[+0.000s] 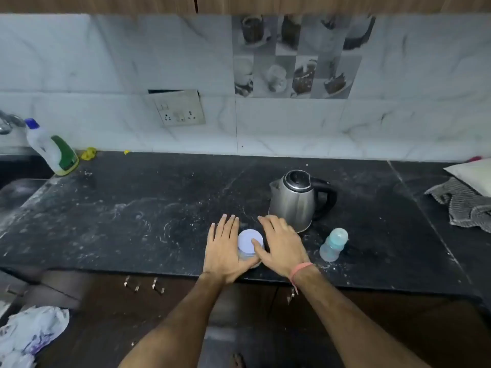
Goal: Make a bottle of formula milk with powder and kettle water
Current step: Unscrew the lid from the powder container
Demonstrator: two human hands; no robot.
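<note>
A small round container with a pale lilac lid (249, 241) stands near the front edge of the black counter (132, 221). My left hand (224, 248) lies flat against its left side, fingers straight. My right hand (281, 244) lies flat on its right side, the thumb resting on the lid. Neither hand grips it. A steel kettle with a black handle (296, 199) stands just behind my right hand, lid shut. A clear baby bottle with a pale blue cap (333, 244) stands to the right of my right hand.
A white and green bottle with a blue cap (53, 148) stands at the back left beside the sink. A striped cloth (462, 203) lies at the right edge. A wall socket (180, 110) sits on the tiles. White powder streaks the counter. Drawer handles (144, 285) are below.
</note>
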